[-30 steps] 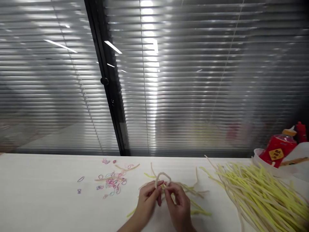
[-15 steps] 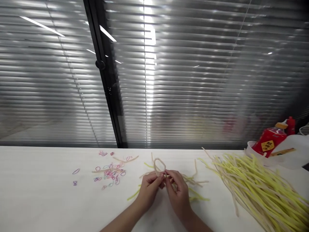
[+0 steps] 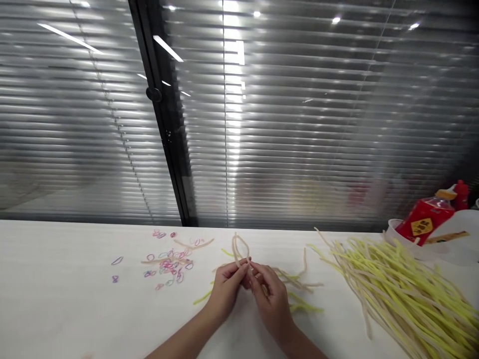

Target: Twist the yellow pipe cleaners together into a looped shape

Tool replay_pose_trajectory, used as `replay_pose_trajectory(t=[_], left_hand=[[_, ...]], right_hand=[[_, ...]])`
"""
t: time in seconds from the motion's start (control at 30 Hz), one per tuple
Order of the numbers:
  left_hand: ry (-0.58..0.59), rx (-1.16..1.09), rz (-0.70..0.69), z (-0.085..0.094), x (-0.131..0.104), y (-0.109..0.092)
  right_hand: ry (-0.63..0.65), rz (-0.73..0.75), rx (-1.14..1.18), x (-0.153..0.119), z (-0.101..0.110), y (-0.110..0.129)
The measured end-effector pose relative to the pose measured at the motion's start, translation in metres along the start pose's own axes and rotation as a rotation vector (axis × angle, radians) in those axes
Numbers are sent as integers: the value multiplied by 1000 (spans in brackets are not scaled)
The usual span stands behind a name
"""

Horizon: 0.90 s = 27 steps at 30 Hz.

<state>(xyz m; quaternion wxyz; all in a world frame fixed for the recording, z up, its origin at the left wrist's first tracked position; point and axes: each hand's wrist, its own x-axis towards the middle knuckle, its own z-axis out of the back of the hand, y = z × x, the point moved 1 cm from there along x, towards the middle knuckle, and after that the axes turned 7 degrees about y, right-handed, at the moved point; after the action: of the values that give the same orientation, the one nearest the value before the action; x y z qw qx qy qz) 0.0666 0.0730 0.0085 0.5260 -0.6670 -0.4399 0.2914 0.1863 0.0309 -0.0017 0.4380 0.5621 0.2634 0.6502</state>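
Observation:
A beige pipe cleaner (image 3: 234,248) is bent into a narrow upright loop that rises above my fingertips. My left hand (image 3: 226,290) pinches it between thumb and fingers at the loop's base. Close against it, my right hand (image 3: 272,295) grips the same pipe cleaner, its thumb and fingers closed. The ends between my fingers are hidden. Beneath and beside my hands, several yellow pipe cleaners (image 3: 305,302) and beige ones (image 3: 295,282) lie loose on the white table (image 3: 75,319).
To the right spreads a big pile of yellow and beige pipe cleaners (image 3: 404,289). Small coloured rubber bands (image 3: 170,264) lie scattered at left, two beige pipe cleaners among them. A red bottle (image 3: 426,217) leans in a clear plastic tub (image 3: 396,234) at back right. Window blinds (image 3: 292,124) stand behind.
The loop has become narrower and more pointed and leans slightly left. Both hands have shifted a little left and stay close together on the pipe cleaner.

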Motion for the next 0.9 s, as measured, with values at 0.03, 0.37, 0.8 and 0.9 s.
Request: replay_pose_trajectory(t=[0.03, 0.37, 0.8, 0.9], left_hand=[[-9, -27, 16, 0, 0, 0], [-53, -206, 82, 6, 4, 7], [-37, -196, 92, 8, 6, 12], [-13, -195, 91, 6, 6, 8]], right_hand=[[-13, -43, 39, 0, 0, 0], [41, -148, 187, 3, -4, -3], [57, -92, 0, 4, 0, 2], [38, -83, 5, 6, 1, 4]])
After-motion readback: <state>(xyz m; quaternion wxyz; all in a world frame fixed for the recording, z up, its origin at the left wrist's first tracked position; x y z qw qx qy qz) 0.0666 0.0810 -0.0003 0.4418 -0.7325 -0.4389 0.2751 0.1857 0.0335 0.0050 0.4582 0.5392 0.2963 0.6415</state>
